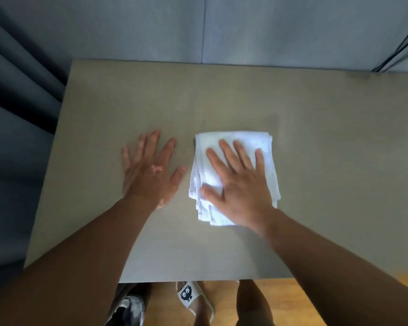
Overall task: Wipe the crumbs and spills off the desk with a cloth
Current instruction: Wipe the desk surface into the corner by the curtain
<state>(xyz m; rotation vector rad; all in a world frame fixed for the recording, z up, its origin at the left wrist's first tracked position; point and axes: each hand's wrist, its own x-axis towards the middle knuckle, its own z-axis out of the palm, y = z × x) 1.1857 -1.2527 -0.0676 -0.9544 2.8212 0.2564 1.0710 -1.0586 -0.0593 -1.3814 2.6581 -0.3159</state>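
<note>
1. Position. The cloth (265, 143) lies flat near the middle of the visible desk (222, 97). It is white and folded into several layers, with the stacked fold edges facing 9 o'clock.

2. Hands. The right hand (240, 184) presses palm-down on the cloth. Its fingers (226, 154) are straight and spread apart, pointing towards 12 o'clock; nothing is pinched. The left hand (149, 170) rests flat on the bare desk at 9 o'clock of the cloth, fingers likewise apart, thumb just beside the fold edges.

3. Handling. We judge the cloth to be light, soft and limp. Under a sideways push the layers are likely to slide over one another and fan out. We recommend holding it with a flat palm over the centre of the stack, or curling the fingers over the 12 o'clock edge.

4. Soiling. We cannot make out crumbs or spills on the desk at this resolution.
</note>
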